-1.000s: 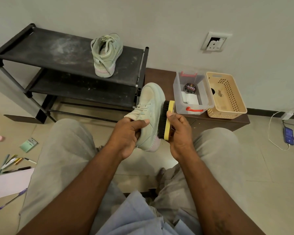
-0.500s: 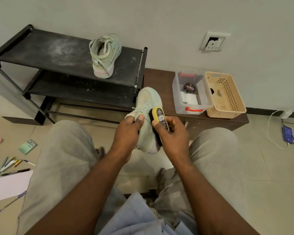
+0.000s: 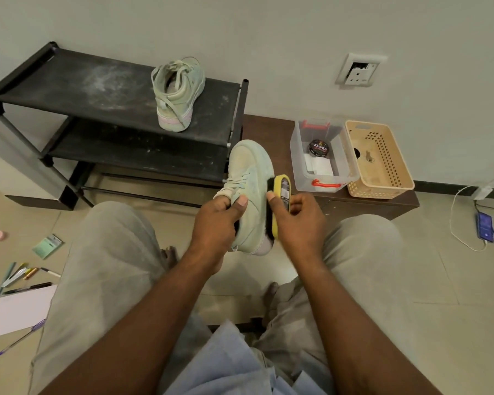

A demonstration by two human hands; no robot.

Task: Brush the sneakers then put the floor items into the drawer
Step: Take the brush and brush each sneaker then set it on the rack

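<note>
My left hand (image 3: 214,220) gripped the sneaker (image 3: 248,172) at its collar, thumb on top; my right hand (image 3: 300,220) pinched the brush (image 3: 283,189), bristles against the sneaker's side.

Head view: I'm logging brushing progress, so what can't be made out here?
Head view only.
Collar of held sneaker: under left hand.
Bristles of brush: mostly behind its yellow back.
Front of cabinet: mostly behind right knee; drawer undiscernible.
In basket, tiny item: too small to identify.
</note>
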